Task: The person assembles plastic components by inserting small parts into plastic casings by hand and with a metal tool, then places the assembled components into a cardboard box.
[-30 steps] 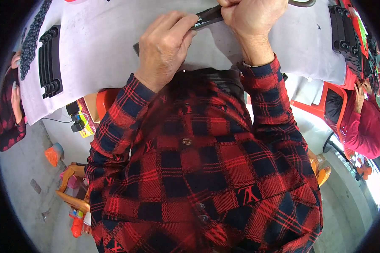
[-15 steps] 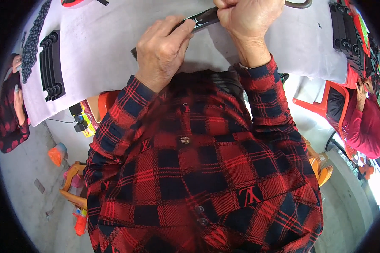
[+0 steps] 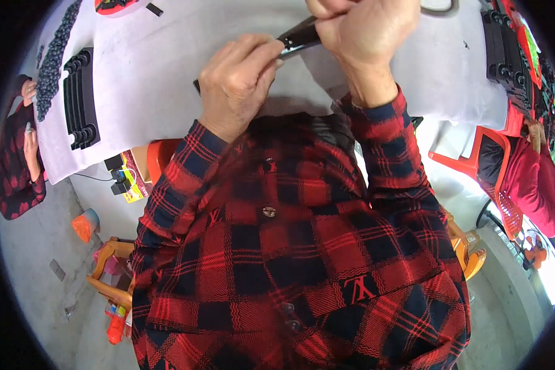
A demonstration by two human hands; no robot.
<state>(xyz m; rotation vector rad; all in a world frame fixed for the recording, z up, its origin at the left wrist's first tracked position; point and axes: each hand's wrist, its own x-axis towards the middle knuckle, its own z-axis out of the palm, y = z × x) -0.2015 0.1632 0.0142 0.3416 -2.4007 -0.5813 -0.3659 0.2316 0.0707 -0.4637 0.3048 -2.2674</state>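
Note:
My left hand (image 3: pixel 235 85) is closed round a long black bar (image 3: pixel 300 41) held at a slant above the table. Its dark lower end shows just left of my left wrist. The other end runs up into my right hand (image 3: pixel 367 36), a fist at the top edge, with fingers partly cut off. A thin grey-brown curved loop (image 3: pixel 451 8) shows to the right of that fist; whether it joins the bar is hidden. A bright glint and small light marks show on the bar between the hands.
The table has a white cloth (image 3: pixel 148 80). On the left lie a row of black bars with rounded ends (image 3: pixel 81 98) and a heap of small black beads (image 3: pixel 54 58). More black parts (image 3: pixel 504 49) lie at right. A red container (image 3: pixel 112 6) stands far left; people sit at both sides.
My left hand and the bar have shifted slightly, the bar sitting a little lower in view. My right fist has turned, and more of its palm side shows.

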